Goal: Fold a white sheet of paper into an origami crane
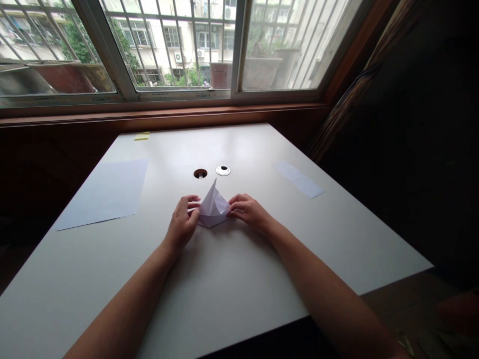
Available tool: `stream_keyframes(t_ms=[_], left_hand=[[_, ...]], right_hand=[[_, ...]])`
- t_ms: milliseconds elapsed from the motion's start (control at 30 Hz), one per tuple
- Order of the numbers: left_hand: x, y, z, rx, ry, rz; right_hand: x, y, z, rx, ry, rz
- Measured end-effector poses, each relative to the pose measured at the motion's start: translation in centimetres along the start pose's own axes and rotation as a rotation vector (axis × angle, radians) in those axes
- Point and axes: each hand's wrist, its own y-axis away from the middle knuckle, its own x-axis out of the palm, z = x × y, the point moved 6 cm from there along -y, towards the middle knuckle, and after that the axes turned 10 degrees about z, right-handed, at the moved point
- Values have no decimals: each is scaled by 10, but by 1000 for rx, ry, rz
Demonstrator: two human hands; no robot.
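A folded white paper shape with an upright pointed flap rests on the white table in front of me. My left hand pinches its left edge with curled fingers. My right hand grips its right edge, fingers pressed together on the paper. Both hands rest low on the tabletop, either side of the fold.
A flat sheet of white paper lies at the left, a narrow paper strip at the right. A round cable hole and its white cap sit just beyond the paper. A yellow sticky pad lies near the window.
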Motion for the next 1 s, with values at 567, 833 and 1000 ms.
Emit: stream_keyframes(t_ms=[567,833,1000], left_hand=[[25,24,-60,538,-487,339],[25,25,-98,565,-643,430],[20,12,-106,586,-734,561]], right_hand=[[6,2,7,-47,-3,15],[7,5,10,-80,59,-5],[8,4,8,-83,76,0]])
